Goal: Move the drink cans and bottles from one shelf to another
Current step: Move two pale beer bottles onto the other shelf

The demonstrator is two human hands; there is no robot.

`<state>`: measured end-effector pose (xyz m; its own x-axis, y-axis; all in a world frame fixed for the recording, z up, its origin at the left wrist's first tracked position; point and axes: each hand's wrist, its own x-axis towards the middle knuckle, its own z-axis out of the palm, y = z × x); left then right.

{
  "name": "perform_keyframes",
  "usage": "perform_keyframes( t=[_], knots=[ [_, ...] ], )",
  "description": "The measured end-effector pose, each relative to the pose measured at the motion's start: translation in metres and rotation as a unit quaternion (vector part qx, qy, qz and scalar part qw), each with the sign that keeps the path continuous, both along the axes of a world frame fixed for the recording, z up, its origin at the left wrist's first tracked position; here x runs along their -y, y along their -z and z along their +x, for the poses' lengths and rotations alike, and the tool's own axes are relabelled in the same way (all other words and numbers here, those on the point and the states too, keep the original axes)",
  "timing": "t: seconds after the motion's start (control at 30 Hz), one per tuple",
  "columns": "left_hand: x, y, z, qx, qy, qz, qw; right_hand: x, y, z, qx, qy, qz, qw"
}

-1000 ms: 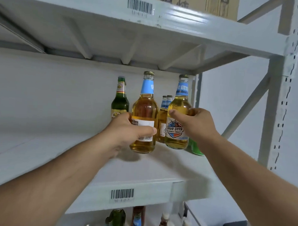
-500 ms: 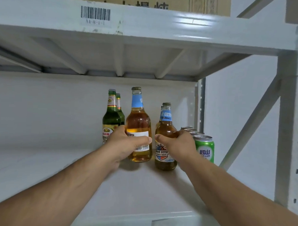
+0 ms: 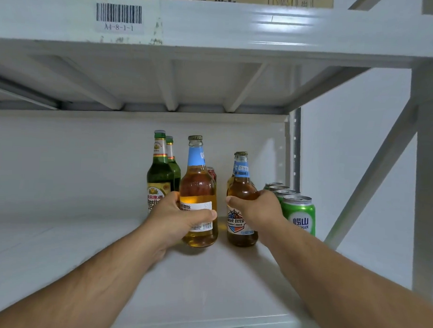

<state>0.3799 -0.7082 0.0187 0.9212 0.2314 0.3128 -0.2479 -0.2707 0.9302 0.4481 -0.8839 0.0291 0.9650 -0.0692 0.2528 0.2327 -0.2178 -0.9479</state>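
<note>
My left hand [image 3: 178, 217] and right hand [image 3: 257, 209] each grip an amber bottle [image 3: 198, 187] near the shelf [image 3: 60, 256] back-right corner; risk: knocking the green cans [image 3: 298, 215].

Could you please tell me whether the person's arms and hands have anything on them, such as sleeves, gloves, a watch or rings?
Both forearms are bare as far as the picture shows, with no sleeve edge in view. The left hand and right hand wear no gloves, and no watch, wristband or ring shows on the visible sides. Fingernails look short and unpainted.
</note>
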Motion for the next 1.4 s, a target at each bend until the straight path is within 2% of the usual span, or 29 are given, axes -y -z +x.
perform_keyframes(
  t=[0.4,0.63,0.8,0.9,1.07,1.4],
  knots=[
    [0.0,0.004,-0.002,-0.007,-0.005,0.001,1.0,0.001,-0.001,-0.008,-0.007,-0.011,0.01,1.0],
    [0.006,0.003,-0.007,-0.017,0.011,0.012,1.0,0.027,-0.013,-0.066,0.037,-0.025,-0.075,0.996],
    [0.024,0.0,-0.012,-0.033,0.028,0.018,0.999,0.065,-0.016,-0.101,0.087,-0.041,-0.2,0.975],
    [0.042,-0.002,-0.015,-0.037,0.035,0.029,0.998,0.079,-0.013,-0.109,0.111,-0.063,-0.245,0.961],
    [0.068,0.0,-0.012,-0.04,0.04,0.053,0.997,0.093,-0.005,-0.119,0.123,-0.097,-0.264,0.952],
    [0.094,0.003,-0.01,-0.057,0.042,0.035,0.997,0.111,0.001,-0.128,0.125,-0.099,-0.268,0.95]
  ],
)
